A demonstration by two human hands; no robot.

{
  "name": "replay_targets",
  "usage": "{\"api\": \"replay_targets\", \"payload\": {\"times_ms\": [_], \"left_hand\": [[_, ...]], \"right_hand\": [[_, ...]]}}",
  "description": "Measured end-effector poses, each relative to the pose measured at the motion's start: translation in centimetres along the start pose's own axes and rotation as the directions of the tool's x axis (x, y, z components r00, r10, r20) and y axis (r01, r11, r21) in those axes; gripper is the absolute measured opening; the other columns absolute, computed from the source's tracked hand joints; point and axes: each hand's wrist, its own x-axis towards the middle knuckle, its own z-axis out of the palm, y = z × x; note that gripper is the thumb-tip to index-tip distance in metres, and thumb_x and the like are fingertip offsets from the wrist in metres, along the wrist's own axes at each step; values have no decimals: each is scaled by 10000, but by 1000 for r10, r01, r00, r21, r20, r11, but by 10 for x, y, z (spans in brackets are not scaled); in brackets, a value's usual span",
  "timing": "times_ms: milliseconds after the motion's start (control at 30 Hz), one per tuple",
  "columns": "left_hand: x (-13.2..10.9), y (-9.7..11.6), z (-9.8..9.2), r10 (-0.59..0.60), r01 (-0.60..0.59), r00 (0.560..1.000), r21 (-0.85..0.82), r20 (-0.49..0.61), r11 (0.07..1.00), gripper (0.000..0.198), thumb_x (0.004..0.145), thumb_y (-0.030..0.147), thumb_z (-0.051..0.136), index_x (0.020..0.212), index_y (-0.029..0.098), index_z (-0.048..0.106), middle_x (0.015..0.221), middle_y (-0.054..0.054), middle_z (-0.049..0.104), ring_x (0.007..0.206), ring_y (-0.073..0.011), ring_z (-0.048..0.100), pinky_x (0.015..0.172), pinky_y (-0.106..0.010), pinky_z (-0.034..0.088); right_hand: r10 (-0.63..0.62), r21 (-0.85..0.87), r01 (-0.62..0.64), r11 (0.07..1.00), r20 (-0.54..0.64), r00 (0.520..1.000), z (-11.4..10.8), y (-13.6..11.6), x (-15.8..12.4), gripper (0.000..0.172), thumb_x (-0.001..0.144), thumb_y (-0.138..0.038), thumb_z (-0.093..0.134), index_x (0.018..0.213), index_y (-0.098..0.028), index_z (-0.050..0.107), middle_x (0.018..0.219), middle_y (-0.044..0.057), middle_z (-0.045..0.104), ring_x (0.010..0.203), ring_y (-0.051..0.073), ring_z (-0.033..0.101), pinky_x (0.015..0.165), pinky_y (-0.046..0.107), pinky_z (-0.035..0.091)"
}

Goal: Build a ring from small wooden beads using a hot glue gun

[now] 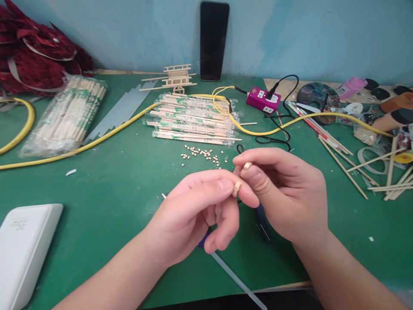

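Note:
Between thumb and forefinger, my left hand (203, 206) pinches a small pale wooden piece (236, 188), which looks like short bits joined together. My right hand (287, 193) pinches a single small wooden bit (247, 165) the same way, slightly above and to the right of the first. The two pieces are close but apart. Beneath my hands lies a dark blue tool (263, 224), mostly hidden, with a translucent glue stick (238, 280) running toward the table's front edge. Several cut wooden bits (204, 153) are scattered on the green table (122, 193) beyond my fingers.
Wrapped chopsticks (190, 116) lie behind the bits, near a small stick model (177, 77). A phone (214, 41) leans on the wall. A yellow cable (116, 135) crosses to a purple power strip (263, 100). Loose sticks (393, 172) lie right, a white power bank (29, 254) left.

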Motion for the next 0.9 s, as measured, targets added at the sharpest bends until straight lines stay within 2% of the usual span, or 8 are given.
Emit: {"api": "replay_targets", "payload": {"times_ms": [400,667,900], "left_hand": [[-1,-4,1,42,-37,998,123,-40,992,309,1155,399,594,1000,204,777,523,63,523,431,-60,376,500,-158,401],[-1,-3,4,-15,13,1000,81,18,997,329,1155,431,585,1095,202,814,618,5,652,495,-85,503,557,-193,449],[-1,-3,4,-3,4,1000,120,-14,993,321,1154,412,590,1042,178,778,591,14,630,479,-84,469,544,-197,425]], "right_hand": [[33,47,-35,998,39,999,-1,0,0,236,1079,-162,721,1231,-306,829,994,-14,852,844,143,816,745,249,700],[44,41,-45,998,18,999,0,-1,0,182,1087,-205,724,1171,-309,847,932,-7,835,798,151,800,707,256,701],[35,40,-36,999,23,999,0,0,0,192,1080,-189,729,1167,-309,851,961,-9,856,810,153,813,728,268,710]]}}
